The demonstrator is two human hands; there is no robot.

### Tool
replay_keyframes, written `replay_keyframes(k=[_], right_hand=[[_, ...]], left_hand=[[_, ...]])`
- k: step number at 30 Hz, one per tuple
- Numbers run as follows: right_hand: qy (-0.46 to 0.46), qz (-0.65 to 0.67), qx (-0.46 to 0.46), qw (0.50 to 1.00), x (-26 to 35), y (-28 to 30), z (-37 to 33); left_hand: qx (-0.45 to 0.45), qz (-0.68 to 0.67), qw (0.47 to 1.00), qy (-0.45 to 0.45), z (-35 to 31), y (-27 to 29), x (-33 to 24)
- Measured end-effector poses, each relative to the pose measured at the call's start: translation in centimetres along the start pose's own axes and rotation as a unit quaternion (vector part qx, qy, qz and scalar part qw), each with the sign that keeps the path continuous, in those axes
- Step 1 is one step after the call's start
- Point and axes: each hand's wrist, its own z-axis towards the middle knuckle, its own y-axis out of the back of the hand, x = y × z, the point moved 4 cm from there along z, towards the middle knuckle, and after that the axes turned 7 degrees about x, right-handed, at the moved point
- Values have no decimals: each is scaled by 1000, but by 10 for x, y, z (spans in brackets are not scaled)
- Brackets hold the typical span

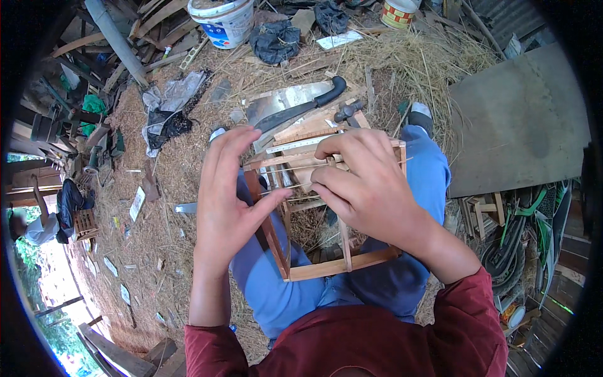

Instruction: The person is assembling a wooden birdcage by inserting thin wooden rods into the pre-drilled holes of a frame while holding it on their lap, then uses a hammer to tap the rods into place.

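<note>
A small open wooden frame [333,266], built of slats and thin crosswise sticks, rests on my lap between my knees. My left hand [223,188] is at its left side, thumb and fingers spread apart, the thumb tip beside the inner sticks. Over the frame's far right part, my right hand [370,179] is closed in a pinch. A thin pale stick [298,186] runs from its fingertips toward my left thumb. The fingers partly hide the slat below them. A white marked strip like a ruler [295,146] lies across the far side.
Beyond the frame lie a machete [292,115] with a black handle, a hammer [347,112] and a shiny metal sheet [282,100]. Farther off stand a white bucket [223,28] and black plastic bags [274,43]. A large flat board [518,119] is at right. Another person [41,229] is far left.
</note>
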Motion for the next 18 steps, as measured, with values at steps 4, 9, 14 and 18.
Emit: replay_keyframes(k=[4, 9, 14, 18], right_hand=[[-9, 6, -12, 1000, 1, -7, 1], [-22, -2, -14, 1000, 0, -9, -1], [-32, 10, -1, 999, 5, -9, 2], [-19, 28, -12, 999, 10, -11, 8]], left_hand=[[0, -26, 998, 51, -8, -4, 1], [39, -6, 999, 28, -12, 0, 1], [60, -171, 983, 44, -18, 20, 13], [-26, -375, 921, 102, -12, 3, 31]])
